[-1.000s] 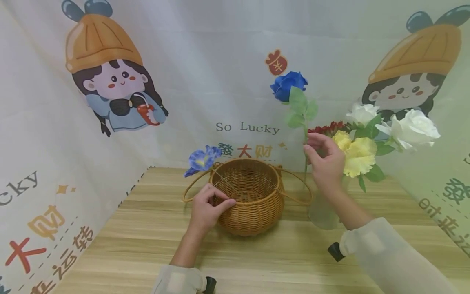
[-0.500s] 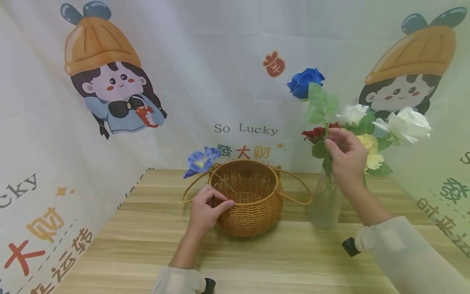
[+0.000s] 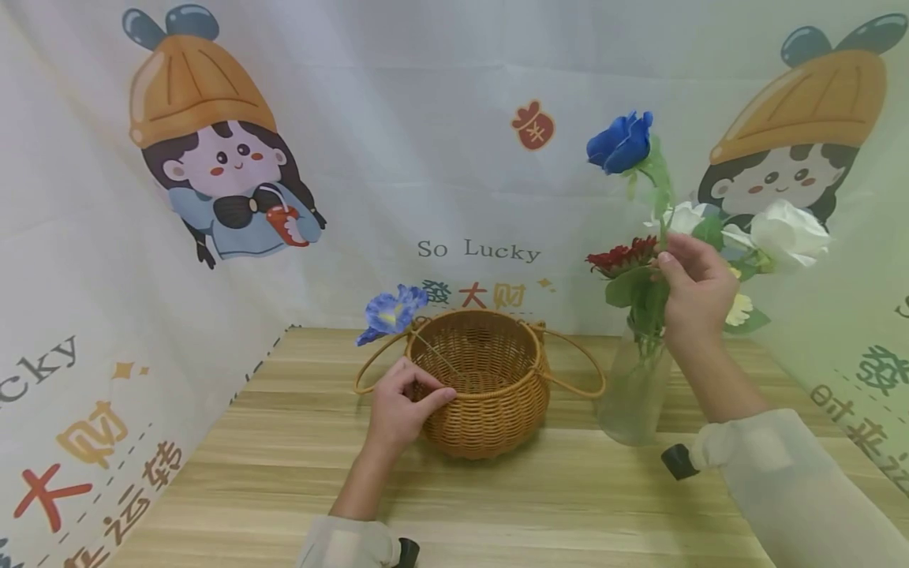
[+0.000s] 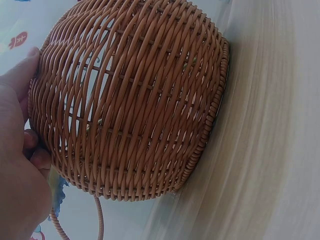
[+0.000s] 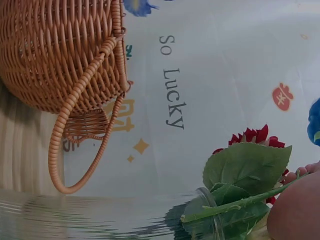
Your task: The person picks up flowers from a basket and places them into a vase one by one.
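Observation:
My left hand grips the near-left rim of a round wicker basket between thumb and fingers; the left wrist view shows them at the rim. A violet-blue flower leans out of the basket, its thin stem running inside. On the right, my right hand pinches the green stem of a blue rose, holding it upright above a clear vase. In the right wrist view the cut end of the stem overlaps the vase mouth; whether it is inside I cannot tell.
A dark red flower, white roses and a partly hidden yellow flower stand in the vase. The basket's two handles hang outward, the right handle close to the vase. A printed cloth backs the wooden table.
My right hand has carried the blue rose rightward, from beside the basket to above the vase, and the bloom has turned. The left hand keeps its place on the basket rim.

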A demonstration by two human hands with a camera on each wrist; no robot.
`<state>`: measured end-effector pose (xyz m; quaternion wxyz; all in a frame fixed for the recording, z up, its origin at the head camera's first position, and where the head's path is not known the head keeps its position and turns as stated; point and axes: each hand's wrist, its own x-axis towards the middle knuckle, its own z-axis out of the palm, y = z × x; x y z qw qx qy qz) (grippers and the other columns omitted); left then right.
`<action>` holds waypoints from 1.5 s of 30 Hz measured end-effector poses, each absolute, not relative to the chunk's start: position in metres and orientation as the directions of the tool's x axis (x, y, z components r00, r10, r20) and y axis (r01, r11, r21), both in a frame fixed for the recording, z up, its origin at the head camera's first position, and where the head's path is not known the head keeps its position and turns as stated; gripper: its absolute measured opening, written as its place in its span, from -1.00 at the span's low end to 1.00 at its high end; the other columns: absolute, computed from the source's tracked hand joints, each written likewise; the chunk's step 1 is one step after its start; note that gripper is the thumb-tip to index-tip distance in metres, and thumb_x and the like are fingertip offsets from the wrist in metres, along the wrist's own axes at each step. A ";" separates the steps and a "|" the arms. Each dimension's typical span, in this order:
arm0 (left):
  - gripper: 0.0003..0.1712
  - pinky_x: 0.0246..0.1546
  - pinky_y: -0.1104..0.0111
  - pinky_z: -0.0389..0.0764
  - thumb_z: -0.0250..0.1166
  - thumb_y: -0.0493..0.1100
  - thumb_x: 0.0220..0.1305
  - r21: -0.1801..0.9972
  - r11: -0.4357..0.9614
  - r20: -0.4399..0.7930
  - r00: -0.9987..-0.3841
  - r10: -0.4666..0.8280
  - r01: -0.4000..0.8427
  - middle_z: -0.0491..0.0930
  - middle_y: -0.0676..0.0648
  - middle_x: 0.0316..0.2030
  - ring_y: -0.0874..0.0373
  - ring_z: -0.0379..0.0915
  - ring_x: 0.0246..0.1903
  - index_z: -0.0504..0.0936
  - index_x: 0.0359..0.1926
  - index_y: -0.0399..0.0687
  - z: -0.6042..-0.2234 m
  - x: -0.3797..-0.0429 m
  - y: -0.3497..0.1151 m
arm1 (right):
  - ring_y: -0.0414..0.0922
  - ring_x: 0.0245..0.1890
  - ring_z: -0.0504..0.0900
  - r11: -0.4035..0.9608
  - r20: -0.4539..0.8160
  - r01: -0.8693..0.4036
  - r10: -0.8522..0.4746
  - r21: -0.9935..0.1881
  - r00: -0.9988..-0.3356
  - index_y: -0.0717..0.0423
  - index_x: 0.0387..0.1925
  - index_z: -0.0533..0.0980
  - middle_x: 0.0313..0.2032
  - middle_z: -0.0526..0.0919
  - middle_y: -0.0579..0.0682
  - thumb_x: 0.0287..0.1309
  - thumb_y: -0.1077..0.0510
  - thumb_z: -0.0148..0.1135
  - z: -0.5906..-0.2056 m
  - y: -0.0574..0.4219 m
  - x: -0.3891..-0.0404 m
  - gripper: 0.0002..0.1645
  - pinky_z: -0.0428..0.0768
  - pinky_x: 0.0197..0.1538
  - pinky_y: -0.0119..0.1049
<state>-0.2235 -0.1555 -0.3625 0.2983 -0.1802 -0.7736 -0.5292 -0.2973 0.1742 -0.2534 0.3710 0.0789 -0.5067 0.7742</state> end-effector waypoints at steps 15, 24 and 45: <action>-0.83 -0.55 0.44 0.17 0.55 -0.31 -0.06 0.708 0.383 0.654 -0.755 -0.039 0.593 0.34 -0.29 -0.55 0.26 0.07 -0.60 0.67 -0.53 -0.21 -0.363 -0.224 -0.155 | -0.16 -0.35 0.61 -0.234 0.462 -0.681 0.580 -0.694 -0.671 0.22 -0.25 0.69 -0.32 0.68 0.01 0.09 0.52 0.26 -0.246 0.173 -0.296 -0.75 0.55 -0.25 -0.44; -0.83 -0.55 0.44 0.17 0.54 -0.32 -0.06 0.702 0.386 0.661 -0.749 -0.043 0.598 0.35 -0.29 -0.55 0.26 0.07 -0.61 0.66 -0.52 -0.20 -0.364 -0.225 -0.156 | -0.12 -0.34 0.62 -0.280 0.432 -0.687 0.605 -0.671 -0.669 0.25 -0.26 0.68 -0.26 0.67 0.06 0.08 0.53 0.27 -0.241 0.172 -0.298 -0.76 0.58 -0.34 -0.46; -0.83 -0.56 0.44 0.17 0.54 -0.31 -0.04 0.709 0.366 0.655 -0.755 -0.026 0.603 0.34 -0.32 -0.54 0.22 0.07 -0.61 0.66 -0.50 -0.22 -0.363 -0.225 -0.156 | -0.10 -0.31 0.62 -0.293 0.431 -0.705 0.623 -0.645 -0.653 0.26 -0.27 0.68 -0.26 0.68 0.11 0.08 0.52 0.28 -0.233 0.168 -0.300 -0.79 0.57 -0.41 -0.46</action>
